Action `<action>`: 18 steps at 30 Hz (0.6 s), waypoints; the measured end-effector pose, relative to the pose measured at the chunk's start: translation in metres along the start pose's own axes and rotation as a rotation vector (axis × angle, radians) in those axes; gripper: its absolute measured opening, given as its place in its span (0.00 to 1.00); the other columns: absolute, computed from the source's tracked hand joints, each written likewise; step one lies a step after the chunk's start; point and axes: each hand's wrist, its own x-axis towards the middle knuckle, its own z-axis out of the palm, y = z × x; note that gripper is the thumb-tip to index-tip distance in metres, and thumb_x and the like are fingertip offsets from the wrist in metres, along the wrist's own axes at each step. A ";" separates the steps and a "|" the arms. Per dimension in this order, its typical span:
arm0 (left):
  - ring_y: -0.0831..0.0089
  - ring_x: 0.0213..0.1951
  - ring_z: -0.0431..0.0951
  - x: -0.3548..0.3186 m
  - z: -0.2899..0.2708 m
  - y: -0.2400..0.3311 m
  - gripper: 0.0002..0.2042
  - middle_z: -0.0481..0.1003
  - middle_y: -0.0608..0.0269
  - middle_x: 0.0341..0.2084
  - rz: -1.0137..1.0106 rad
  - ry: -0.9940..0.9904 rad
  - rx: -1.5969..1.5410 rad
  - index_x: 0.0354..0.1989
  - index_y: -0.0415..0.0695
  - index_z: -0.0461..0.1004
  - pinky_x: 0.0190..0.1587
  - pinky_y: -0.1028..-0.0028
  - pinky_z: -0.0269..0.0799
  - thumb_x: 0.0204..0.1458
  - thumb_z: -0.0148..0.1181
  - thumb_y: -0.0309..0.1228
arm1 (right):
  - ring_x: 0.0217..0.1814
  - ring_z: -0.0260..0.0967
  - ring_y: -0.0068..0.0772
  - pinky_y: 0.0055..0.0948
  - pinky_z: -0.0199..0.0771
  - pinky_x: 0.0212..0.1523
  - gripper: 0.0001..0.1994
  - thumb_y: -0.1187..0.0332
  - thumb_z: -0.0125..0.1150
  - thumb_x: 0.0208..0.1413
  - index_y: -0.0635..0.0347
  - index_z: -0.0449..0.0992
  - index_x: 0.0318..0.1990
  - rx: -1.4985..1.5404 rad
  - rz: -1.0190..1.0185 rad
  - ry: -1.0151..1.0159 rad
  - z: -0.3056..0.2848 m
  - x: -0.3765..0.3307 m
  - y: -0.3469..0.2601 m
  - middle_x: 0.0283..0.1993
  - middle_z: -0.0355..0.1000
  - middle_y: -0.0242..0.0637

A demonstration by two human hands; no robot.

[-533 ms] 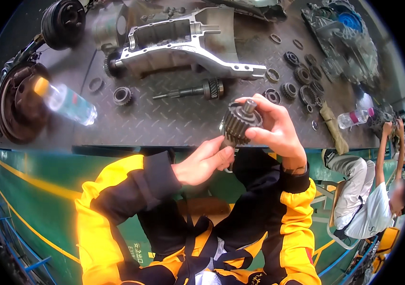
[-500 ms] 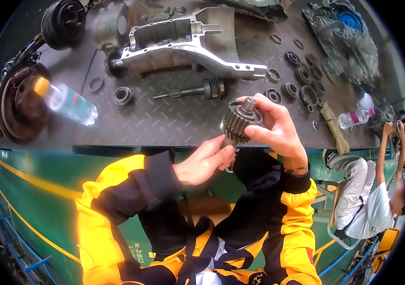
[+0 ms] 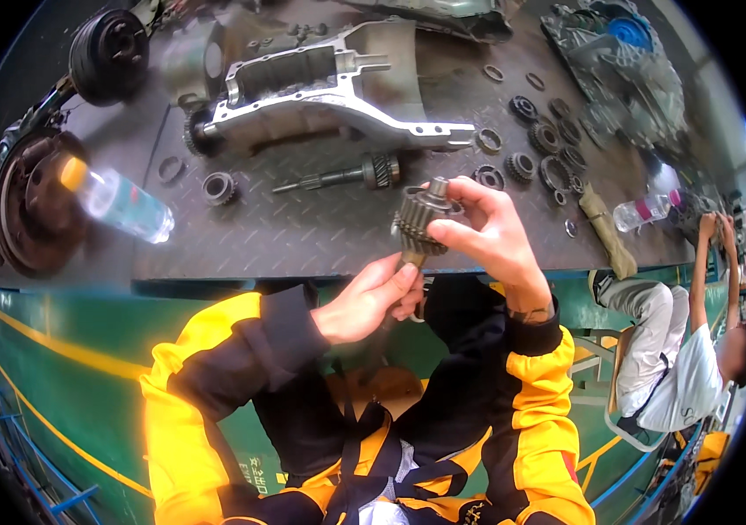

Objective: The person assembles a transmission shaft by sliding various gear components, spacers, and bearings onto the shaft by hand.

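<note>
By the bench (image 3: 303, 241), the left hand (image 3: 362, 302) grips the shaft (image 3: 412, 259) low, likely bearing its weight; the right hand (image 3: 489, 238) clasps the gears (image 3: 417, 220), seemingly for steadiness.

2 bare hands (image 3: 489, 233), yellow-and-black sleeves (image 3: 172, 385), black cuffs (image 3: 294, 320), black trousers (image 3: 447, 363)

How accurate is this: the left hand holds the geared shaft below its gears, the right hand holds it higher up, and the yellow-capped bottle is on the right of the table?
One part is wrong: the head view shows the yellow-capped bottle on the left of the table. The left hand does hold the geared shaft below its gears, and the right hand holds it higher up.
</note>
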 end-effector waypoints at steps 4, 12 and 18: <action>0.76 0.29 0.60 0.000 -0.001 0.002 0.19 0.60 0.67 0.27 0.000 0.037 0.040 0.38 0.43 0.62 0.34 0.75 0.59 0.64 0.45 0.49 | 0.37 0.65 0.18 0.19 0.67 0.40 0.23 0.66 0.72 0.47 0.65 0.75 0.51 -0.094 -0.167 -0.031 -0.004 0.003 0.007 0.40 0.71 0.28; 0.77 0.29 0.60 -0.003 -0.007 0.006 0.17 0.61 0.67 0.27 0.047 0.018 0.079 0.38 0.41 0.63 0.34 0.74 0.58 0.63 0.48 0.46 | 0.26 0.54 0.12 0.16 0.53 0.26 0.14 0.67 0.44 0.66 0.65 0.76 0.41 -0.253 -0.487 0.907 -0.071 0.011 0.022 0.27 0.64 0.23; 0.77 0.28 0.60 -0.002 -0.006 0.004 0.17 0.60 0.67 0.26 0.034 0.054 0.018 0.37 0.41 0.63 0.34 0.74 0.58 0.62 0.48 0.46 | 0.52 0.64 0.46 0.39 0.64 0.54 0.32 0.46 0.63 0.50 0.70 0.73 0.50 -0.990 -0.026 0.688 -0.097 0.015 0.079 0.46 0.70 0.50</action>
